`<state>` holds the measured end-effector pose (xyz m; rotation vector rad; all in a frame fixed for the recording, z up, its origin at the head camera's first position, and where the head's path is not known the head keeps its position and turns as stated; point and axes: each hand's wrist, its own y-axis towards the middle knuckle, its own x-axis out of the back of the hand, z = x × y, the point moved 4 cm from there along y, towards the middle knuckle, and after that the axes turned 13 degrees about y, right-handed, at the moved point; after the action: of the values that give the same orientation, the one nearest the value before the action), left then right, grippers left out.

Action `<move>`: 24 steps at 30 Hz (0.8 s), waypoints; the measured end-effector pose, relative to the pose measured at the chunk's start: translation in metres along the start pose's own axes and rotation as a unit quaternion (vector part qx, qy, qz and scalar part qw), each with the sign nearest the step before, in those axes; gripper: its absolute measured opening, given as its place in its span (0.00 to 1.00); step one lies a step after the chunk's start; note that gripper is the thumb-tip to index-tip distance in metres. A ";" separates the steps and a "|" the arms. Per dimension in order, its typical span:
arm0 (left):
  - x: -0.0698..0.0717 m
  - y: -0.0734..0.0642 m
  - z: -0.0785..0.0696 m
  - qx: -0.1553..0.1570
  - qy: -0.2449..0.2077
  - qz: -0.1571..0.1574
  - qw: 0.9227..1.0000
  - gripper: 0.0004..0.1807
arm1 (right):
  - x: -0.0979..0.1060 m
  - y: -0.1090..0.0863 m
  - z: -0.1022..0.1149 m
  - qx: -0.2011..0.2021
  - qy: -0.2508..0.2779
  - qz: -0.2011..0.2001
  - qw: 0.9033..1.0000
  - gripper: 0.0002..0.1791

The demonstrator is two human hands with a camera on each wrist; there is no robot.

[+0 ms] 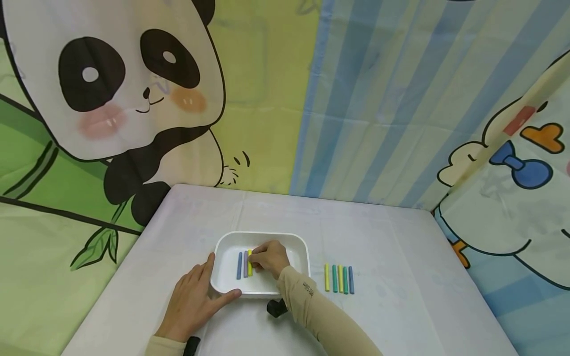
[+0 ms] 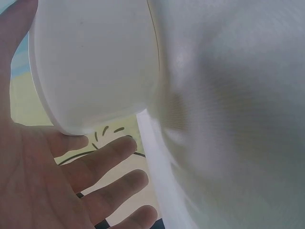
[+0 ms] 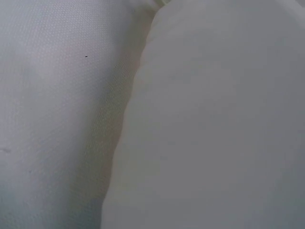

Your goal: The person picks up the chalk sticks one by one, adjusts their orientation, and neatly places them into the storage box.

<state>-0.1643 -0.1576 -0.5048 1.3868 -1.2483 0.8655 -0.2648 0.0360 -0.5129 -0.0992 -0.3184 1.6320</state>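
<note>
Two beige sleeves enter at the lower edge of the head view, nearest the camera. One white tray contains three visible sticks, set side by side: one blue stick, one purple stick and one yellow stick. The right hand, fingers curled, pinches the yellow stick; whether it covers further sticks cannot be determined. The left hand, fingers extended, touches the tray at its left end. Right of the tray, five sticks lie in a row on the white-covered table: two yellow, two green, one blue. Behind hangs fabric printed with one panda.
</note>
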 end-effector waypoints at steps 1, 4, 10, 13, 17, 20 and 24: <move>0.000 0.000 0.000 0.000 0.001 0.000 1.000 0.66 | 0.001 0.000 -0.001 -0.003 0.000 0.001 1.000 0.08; 0.000 0.000 0.000 0.000 0.001 0.004 1.000 0.67 | 0.004 -0.002 -0.001 -0.008 -0.003 0.002 1.000 0.08; 0.000 -0.001 0.001 0.002 -0.001 0.004 1.000 0.67 | 0.012 -0.007 -0.001 0.002 -0.017 0.009 1.000 0.09; -0.001 -0.001 0.001 0.002 -0.002 0.002 1.000 0.67 | 0.016 -0.010 0.000 0.007 -0.023 0.010 1.000 0.10; -0.002 -0.001 0.001 0.002 -0.002 0.001 1.000 0.67 | 0.020 -0.014 0.003 0.009 -0.012 0.017 1.000 0.10; -0.002 -0.001 0.001 0.003 0.000 0.002 1.000 0.67 | 0.024 -0.016 0.004 0.015 0.002 0.023 1.000 0.10; -0.002 -0.001 0.001 0.007 0.001 0.007 1.000 0.67 | 0.030 -0.020 0.002 0.022 0.017 0.029 0.999 0.12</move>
<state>-0.1640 -0.1579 -0.5066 1.3889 -1.2546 0.8864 -0.2483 0.0660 -0.5021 -0.1024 -0.2553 1.6925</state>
